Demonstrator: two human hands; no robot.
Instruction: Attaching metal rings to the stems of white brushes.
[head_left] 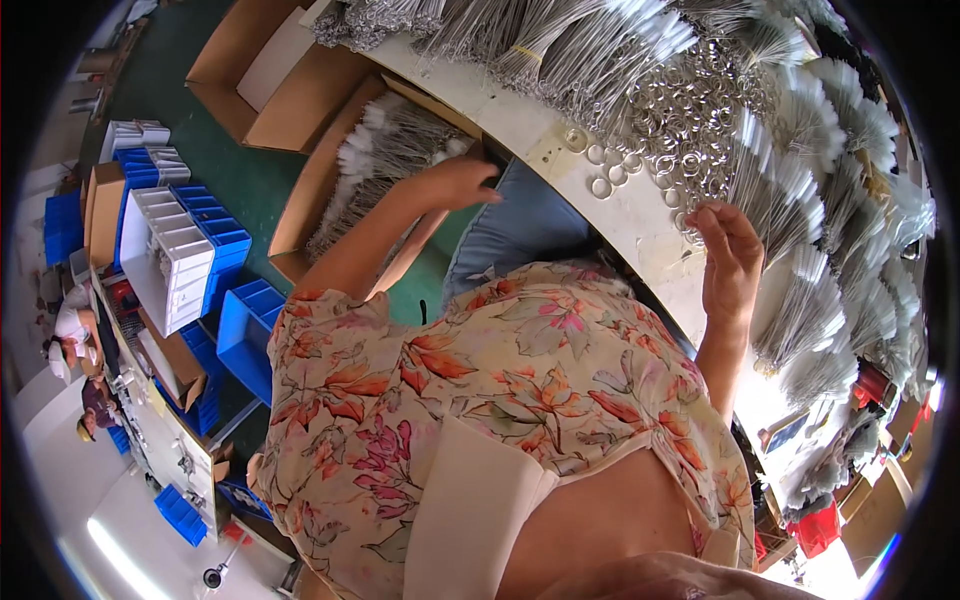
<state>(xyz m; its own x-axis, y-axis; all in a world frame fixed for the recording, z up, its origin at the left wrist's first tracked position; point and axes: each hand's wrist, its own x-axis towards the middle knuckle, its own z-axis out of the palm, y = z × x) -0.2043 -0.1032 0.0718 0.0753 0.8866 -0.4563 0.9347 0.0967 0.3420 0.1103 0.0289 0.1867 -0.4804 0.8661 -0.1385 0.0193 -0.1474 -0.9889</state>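
Right hand [732, 252] pinches a ring [681, 222]; left hand [458, 184], grasp unclear, is by a cardboard box [316, 202] of wires [388, 142].

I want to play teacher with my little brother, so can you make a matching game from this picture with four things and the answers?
Things:
1. Left hand
2. Right hand
3. Floor
4. Shirt

Clues:
A. Green
B. Beside the open cardboard box with wire bundles
C. Flowery
D. Next to the silver rings

Right pairs: 1-B, 2-D, 3-A, 4-C
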